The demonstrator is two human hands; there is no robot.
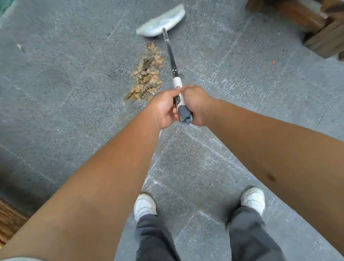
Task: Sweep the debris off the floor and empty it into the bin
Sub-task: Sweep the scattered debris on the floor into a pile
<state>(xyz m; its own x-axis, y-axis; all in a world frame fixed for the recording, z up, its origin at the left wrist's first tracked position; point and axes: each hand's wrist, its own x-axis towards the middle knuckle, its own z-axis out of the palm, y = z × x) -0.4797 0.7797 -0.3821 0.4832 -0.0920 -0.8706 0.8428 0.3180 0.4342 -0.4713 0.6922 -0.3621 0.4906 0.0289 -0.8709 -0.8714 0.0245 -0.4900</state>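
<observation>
Both hands close around the top of one long broom: the left hand [165, 109] wraps the shaft from its own side and the right hand [197, 104] from the other, knuckles almost meeting, with the grey rubber end cap [185, 117] poking out between them toward the person. From that grip the silver metal broom handle with a white collar [172, 61] runs straight ahead, away from the body, down to the pale, whitish broom head [162, 22], which is blurred and sits crosswise to the handle, well beyond the hands. The task's thing, a small heap of dry brown leaves [146, 74], lies on the speckled grey stone floor [64, 78] just to the left of the handle, between the hands and the broom head. Its long axis runs nearly parallel to the shaft, its near end just in front of the left hand, so that hand is the closer one. The head thus stands past the far end of the heap and a little to its right; judging from this, a pull back and leftward would draw the bristles onto the leaves. One stray scrap [19, 46] lies well apart to the far left. Dark wooden furniture [307, 7] stands to the far right. No bin or dustpan is in view.
</observation>
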